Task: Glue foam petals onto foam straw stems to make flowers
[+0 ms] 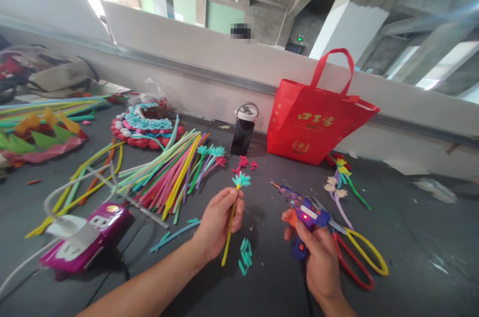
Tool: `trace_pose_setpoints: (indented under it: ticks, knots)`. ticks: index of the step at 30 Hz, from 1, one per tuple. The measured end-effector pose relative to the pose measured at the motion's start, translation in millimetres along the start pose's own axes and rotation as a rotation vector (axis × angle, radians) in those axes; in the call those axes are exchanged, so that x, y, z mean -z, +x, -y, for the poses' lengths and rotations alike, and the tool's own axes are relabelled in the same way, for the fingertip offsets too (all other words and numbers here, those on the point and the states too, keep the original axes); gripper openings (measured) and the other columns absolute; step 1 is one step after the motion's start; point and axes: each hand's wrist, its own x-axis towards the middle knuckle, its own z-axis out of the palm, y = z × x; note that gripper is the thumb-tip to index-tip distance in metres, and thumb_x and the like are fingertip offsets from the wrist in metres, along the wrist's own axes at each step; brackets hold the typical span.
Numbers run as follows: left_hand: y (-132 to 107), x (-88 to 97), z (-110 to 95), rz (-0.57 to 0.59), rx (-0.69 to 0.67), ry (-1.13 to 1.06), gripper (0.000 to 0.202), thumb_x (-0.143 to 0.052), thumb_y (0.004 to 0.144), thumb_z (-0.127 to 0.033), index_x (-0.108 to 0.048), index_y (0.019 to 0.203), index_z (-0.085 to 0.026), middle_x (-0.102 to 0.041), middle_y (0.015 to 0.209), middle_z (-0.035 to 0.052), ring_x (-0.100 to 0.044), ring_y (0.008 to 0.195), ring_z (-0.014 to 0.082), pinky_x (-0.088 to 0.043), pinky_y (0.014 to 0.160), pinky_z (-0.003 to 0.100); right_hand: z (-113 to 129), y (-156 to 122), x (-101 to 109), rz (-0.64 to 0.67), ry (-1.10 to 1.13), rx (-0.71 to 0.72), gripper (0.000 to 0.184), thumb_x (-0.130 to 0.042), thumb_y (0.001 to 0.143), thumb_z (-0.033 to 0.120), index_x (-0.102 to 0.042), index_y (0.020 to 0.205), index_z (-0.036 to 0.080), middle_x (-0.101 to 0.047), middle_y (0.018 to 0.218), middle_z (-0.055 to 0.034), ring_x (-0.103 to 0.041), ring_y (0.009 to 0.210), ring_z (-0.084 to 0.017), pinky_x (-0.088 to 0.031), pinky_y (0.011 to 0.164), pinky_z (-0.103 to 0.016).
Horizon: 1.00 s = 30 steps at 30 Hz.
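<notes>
My left hand point(220, 217) pinches a pipe-cleaner flower point(232, 222) by its yellow stem, just under the turquoise petals. The flower stands nearly upright above the dark table. In my right hand point(318, 252) is a blue and purple glue gun point(305, 209), its red light lit and its nozzle pointing up and left toward the flower but apart from it. Below the flower lie several short turquoise pipe-cleaner pieces point(245, 255). Red pieces point(243, 162) lie beyond it. Scissors point(355, 247) with red and yellow handles rest beside my right hand, partly hidden by it.
A bundle of coloured pipe cleaners point(168, 172) and a purple power strip point(93, 237) with a white plug are at left. Behind stand a black bottle point(243, 132) and a red bag point(318, 122) against the partition. Finished flowers point(339, 187) lie at right.
</notes>
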Motion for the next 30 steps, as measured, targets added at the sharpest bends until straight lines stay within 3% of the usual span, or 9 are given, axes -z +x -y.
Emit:
trace_pose_setpoints:
  ticks: [5,10,15,18,20,24,30]
  knots:
    - [1,3.2,1,0.015,-0.042,0.008,0.017,-0.059,0.085,-0.033,-0.055,0.084,-0.017,-0.05,0.057,-0.0051,-0.035,0.038,0.0047,-0.026,0.037,0.019,0,4,2,-0.162,-0.121,0.083,0.033,-0.062,0.082,0.046,-0.065,0.1,0.018,-0.068,0.099,-0.0063,-0.057,0.065,-0.014,-0.039,0.056,-0.026]
    - [5,6.8,-1,0.022,-0.09,0.053,0.019,-0.062,0.083,-0.034,-0.054,0.083,-0.017,-0.049,0.056,-0.0059,-0.035,0.038,0.0043,-0.024,0.037,0.019,-15,18,15,-0.358,-0.297,0.233,0.038,-0.058,0.084,0.047,-0.065,0.107,0.018,-0.068,0.105,-0.009,-0.062,0.093,-0.024,-0.046,0.079,-0.035]
    - [7,7.3,-6,0.011,-0.152,0.075,0.022,-0.066,0.079,-0.035,-0.053,0.083,-0.017,-0.05,0.054,-0.0062,-0.035,0.037,0.0046,-0.023,0.037,0.019,-22,31,23,-0.444,-0.496,0.328,0.039,-0.053,0.086,0.047,-0.064,0.104,0.013,-0.068,0.098,-0.0138,-0.062,0.093,-0.029,-0.044,0.087,-0.043]
    - [2,0.9,-10,0.012,-0.156,0.069,0.025,-0.068,0.076,-0.036,-0.052,0.082,-0.017,-0.051,0.054,-0.0062,-0.036,0.037,0.0048,-0.023,0.037,0.019,-21,30,21,-0.389,-0.719,0.396,0.048,-0.05,0.086,0.042,-0.055,0.121,0.009,-0.063,0.113,-0.0199,-0.058,0.103,-0.032,-0.043,0.091,-0.045]
    - [-6,-7.4,-15,0.024,-0.128,0.077,0.026,-0.069,0.074,-0.036,-0.053,0.081,-0.017,-0.05,0.055,-0.0063,-0.036,0.038,0.0046,-0.024,0.038,0.019,-20,25,21,-0.279,-0.886,0.452,0.057,-0.051,0.084,0.036,-0.044,0.134,0.009,-0.057,0.125,-0.0205,-0.054,0.111,-0.033,-0.042,0.094,-0.046]
    - [-29,-27.8,-30,0.114,-0.088,0.131,0.024,-0.067,0.077,-0.036,-0.054,0.083,-0.017,-0.051,0.057,-0.0056,-0.036,0.038,0.0043,-0.024,0.038,0.019,-23,13,30,-0.073,-1.145,0.441,0.065,-0.054,0.081,0.025,-0.036,0.141,0.009,-0.057,0.127,-0.0198,-0.054,0.111,-0.035,-0.043,0.092,-0.045]
    - [-64,-44.6,-42,0.144,-0.109,0.089,0.017,-0.062,0.083,-0.032,-0.055,0.084,-0.016,-0.049,0.058,-0.0053,-0.035,0.039,0.0035,-0.022,0.039,0.019,-37,11,50,0.034,-1.141,0.325,0.07,-0.061,0.079,0.032,-0.035,0.141,0.012,-0.064,0.115,-0.0151,-0.061,0.1,-0.032,-0.047,0.084,-0.041]
